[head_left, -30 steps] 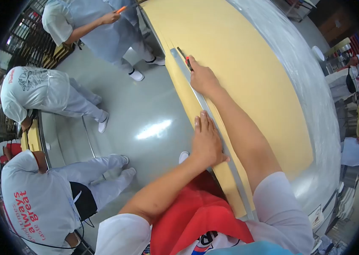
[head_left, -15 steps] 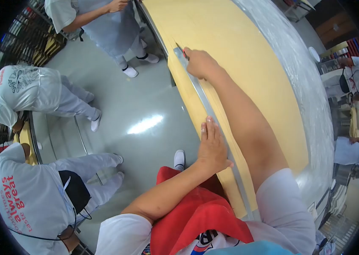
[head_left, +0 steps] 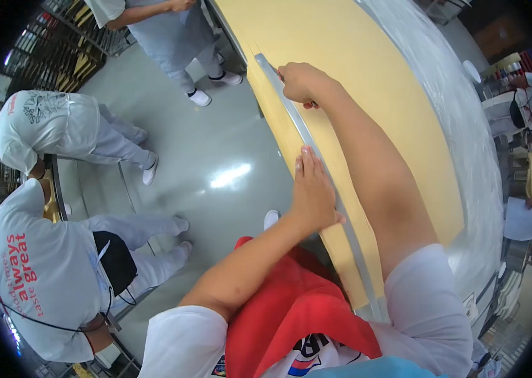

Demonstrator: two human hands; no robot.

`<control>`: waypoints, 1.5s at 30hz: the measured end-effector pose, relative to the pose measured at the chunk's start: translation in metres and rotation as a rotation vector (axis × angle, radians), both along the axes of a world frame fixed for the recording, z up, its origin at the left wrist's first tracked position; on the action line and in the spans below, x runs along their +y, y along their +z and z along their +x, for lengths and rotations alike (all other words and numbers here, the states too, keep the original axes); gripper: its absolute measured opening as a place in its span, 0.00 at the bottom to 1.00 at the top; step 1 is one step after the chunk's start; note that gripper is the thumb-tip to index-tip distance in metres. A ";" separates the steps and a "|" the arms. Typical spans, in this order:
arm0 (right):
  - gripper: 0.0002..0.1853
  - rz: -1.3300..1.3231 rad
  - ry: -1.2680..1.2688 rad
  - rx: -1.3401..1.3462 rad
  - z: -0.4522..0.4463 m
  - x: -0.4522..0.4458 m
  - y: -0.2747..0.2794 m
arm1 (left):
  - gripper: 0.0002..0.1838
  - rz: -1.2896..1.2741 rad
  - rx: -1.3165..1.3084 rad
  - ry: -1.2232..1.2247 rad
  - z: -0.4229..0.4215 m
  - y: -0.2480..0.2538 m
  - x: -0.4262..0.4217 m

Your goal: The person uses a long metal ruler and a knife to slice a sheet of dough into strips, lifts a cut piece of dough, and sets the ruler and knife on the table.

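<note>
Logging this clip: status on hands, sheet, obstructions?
Left hand on metal strip. Right hand gripping mostly hidden tool alongside. Yellow sheet beneath; strip's far end unobstructed.

Light is bright and fairly even, seemingly from overhead, its source out of view. A hard white glare lies on the grey floor (head_left: 215, 138) off the left edge of the desk (head_left: 225, 30). Plastic film (head_left: 470, 132) along the right edge shines in streaks, and the metal strip (head_left: 296, 123) gleams, while the yellow sheet (head_left: 411, 120) looks matte. Shadow gathers under the left edge towards the near end. Wide-angle distortion bows the right edge, and black vignetting closes around the view. Beyond that edge, distant people (head_left: 524, 217) look soft; left of the desk, shirt lettering (head_left: 23, 277) stays legible.
</note>
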State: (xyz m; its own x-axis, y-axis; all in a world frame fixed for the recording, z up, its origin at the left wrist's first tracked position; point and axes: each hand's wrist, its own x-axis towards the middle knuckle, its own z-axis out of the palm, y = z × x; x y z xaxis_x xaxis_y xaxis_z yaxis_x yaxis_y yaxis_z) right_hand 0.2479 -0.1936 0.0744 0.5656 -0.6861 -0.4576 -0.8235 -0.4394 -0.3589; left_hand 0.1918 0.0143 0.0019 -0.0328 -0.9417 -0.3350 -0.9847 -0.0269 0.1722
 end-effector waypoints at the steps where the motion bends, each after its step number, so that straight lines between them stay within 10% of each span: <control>1: 0.19 0.010 0.023 0.028 -0.011 0.010 0.000 | 0.78 -0.010 -0.030 0.013 -0.001 0.000 0.001; 19: 0.42 0.127 -0.038 0.105 -0.333 0.289 0.006 | 0.72 -0.062 -0.295 -0.110 0.006 -0.009 -0.014; 31: 0.24 -0.014 0.001 -0.094 -0.367 0.312 -0.028 | 0.83 -0.019 -0.246 0.004 -0.144 -0.012 0.113; 40: 0.31 0.132 -0.108 0.042 -0.479 0.412 0.005 | 0.63 -0.082 -0.156 -0.008 -0.162 -0.003 0.118; 43: 0.34 0.030 -0.085 -0.052 -0.491 0.419 -0.005 | 0.42 -0.350 0.123 -0.463 -0.161 -0.003 0.114; 45: 0.34 0.056 -0.065 -0.049 -0.489 0.417 -0.006 | 0.30 -0.032 0.243 -0.775 -0.162 -0.002 0.105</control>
State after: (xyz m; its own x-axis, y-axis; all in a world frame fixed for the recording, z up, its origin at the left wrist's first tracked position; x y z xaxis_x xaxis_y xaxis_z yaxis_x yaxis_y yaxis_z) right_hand -0.2413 0.2236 0.0684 0.5433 -0.6965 -0.4688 -0.8304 -0.3636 -0.4222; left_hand 0.0303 0.1191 -0.0002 -0.7480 -0.6305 -0.2075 -0.6563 0.6559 0.3728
